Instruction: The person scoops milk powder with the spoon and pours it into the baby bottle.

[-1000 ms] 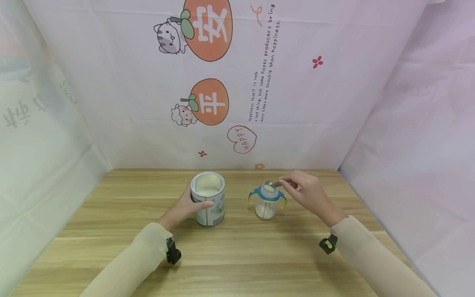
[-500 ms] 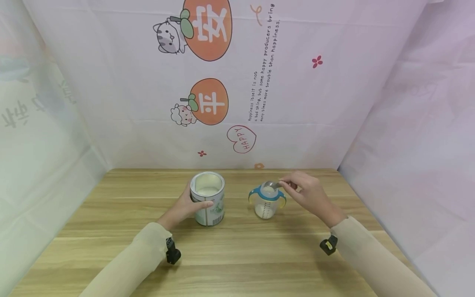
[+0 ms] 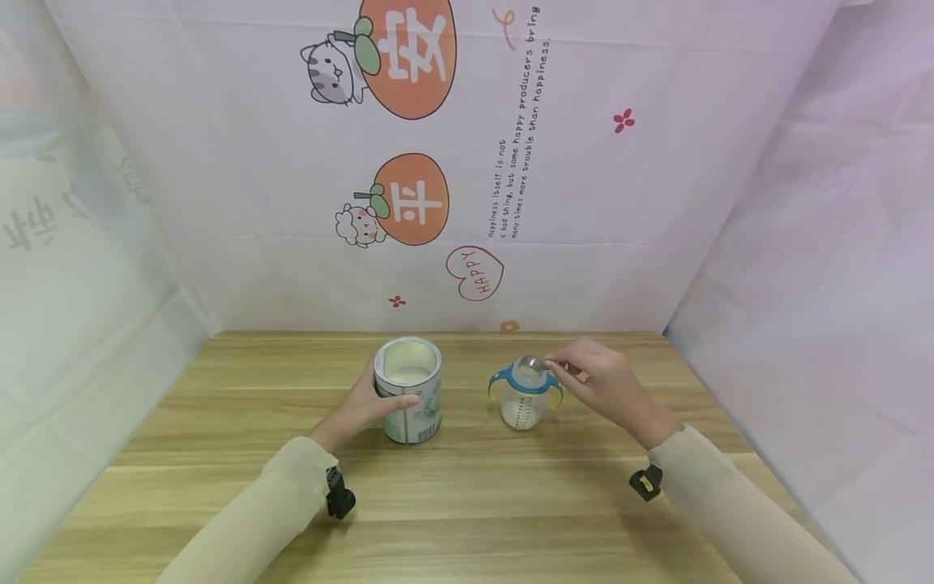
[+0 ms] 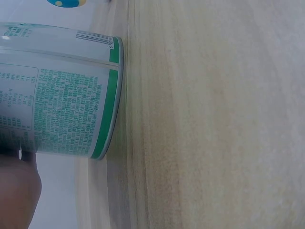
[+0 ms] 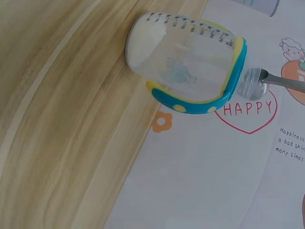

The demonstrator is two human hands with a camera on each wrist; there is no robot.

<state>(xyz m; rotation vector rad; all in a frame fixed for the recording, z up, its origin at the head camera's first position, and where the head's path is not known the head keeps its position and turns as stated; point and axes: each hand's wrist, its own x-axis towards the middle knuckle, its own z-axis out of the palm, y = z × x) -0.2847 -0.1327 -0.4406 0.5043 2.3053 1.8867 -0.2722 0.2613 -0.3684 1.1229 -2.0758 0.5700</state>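
Currently gripping can [image 3: 413,418] of white powder [image 3: 409,376] with left hand [image 3: 368,405], fingers curled | pinching spoon [image 5: 281,81] in right hand [image 3: 598,383] at mouth of upright bottle [image 3: 521,411], white powder low inside, on table [image 3: 467,507]

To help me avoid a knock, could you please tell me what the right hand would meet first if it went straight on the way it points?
Likely the bottle: the right hand pinches a spoon with its bowl at the bottle's mouth, though depth is unclear.
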